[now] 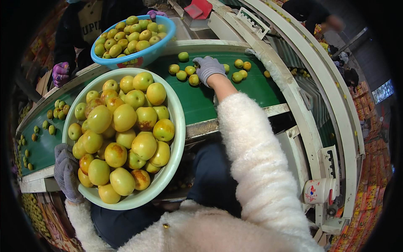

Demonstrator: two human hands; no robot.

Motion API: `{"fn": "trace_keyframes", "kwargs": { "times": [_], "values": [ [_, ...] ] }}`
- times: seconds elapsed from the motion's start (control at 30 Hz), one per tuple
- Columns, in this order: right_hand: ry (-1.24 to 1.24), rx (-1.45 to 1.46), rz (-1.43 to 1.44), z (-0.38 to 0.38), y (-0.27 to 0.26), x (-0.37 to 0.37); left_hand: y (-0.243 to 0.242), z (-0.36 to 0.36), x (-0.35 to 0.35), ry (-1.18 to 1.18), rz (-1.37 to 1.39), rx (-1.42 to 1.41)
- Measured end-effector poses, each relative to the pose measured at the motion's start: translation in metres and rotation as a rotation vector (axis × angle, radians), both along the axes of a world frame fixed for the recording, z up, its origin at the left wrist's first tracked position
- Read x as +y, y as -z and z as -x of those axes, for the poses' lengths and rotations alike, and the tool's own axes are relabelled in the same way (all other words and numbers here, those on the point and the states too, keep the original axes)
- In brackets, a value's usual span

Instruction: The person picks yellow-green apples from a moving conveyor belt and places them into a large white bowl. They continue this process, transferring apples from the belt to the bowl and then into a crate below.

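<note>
A pale green plastic basin (181, 126) heaped with yellow-green, brown-blotched jujubes (124, 117) stands in front of me, partly over the green conveyor belt (201, 104). My left hand (66, 171), in a grey knit glove, grips the basin's left rim. Stretched over the belt, my right hand (210, 69) wears a similar glove and rests among loose jujubes (190, 70). Its fingers point away from me, and whether they hold a fruit is hidden. More jujubes (241, 74) lie on the belt just right of that hand.
Across the belt, a person with purple gloves (60, 74) has one hand at a blue basin (171, 28) of jujubes. White metal rails (296, 104) curve along the right, where a white bucket (318, 191) hangs. Farther left, scattered jujubes (52, 129) lie on the belt.
</note>
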State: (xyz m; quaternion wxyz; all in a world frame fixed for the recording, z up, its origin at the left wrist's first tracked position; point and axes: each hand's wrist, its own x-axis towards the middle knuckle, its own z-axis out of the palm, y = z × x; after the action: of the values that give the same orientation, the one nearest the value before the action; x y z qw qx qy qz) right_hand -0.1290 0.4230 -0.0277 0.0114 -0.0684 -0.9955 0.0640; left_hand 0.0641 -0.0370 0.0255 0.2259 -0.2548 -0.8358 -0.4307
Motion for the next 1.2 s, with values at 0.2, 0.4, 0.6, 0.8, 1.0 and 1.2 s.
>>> {"fn": "trace_keyframes", "kwargs": {
  "times": [0.2, 0.4, 0.6, 0.8, 1.0, 1.2],
  "values": [
    [0.127, 0.428, 0.464, -0.022, -0.027, -0.029, -0.002, 0.0, -0.003, -0.009, 0.015, 0.001],
    [-0.809, 0.741, 0.948, -0.122, -0.13, -0.156, 0.011, 0.001, -0.007, -0.07, -0.097, -0.069],
    [-0.722, 1.111, 0.763, -0.087, -0.119, -0.127, 0.007, -0.004, -0.005, -0.057, -0.049, -0.002],
    [0.138, 0.841, 0.291, -0.014, 0.004, 0.047, 0.001, 0.002, 0.008, -0.035, -0.028, 0.017],
    [0.66, 0.631, 0.174, -0.035, 0.023, 0.135, 0.003, -0.006, -0.004, -0.055, -0.018, -0.011],
    [0.413, 0.113, 0.182, -0.04, 0.032, 0.149, 0.01, -0.001, -0.006, -0.073, -0.075, -0.028]
  ]
}}
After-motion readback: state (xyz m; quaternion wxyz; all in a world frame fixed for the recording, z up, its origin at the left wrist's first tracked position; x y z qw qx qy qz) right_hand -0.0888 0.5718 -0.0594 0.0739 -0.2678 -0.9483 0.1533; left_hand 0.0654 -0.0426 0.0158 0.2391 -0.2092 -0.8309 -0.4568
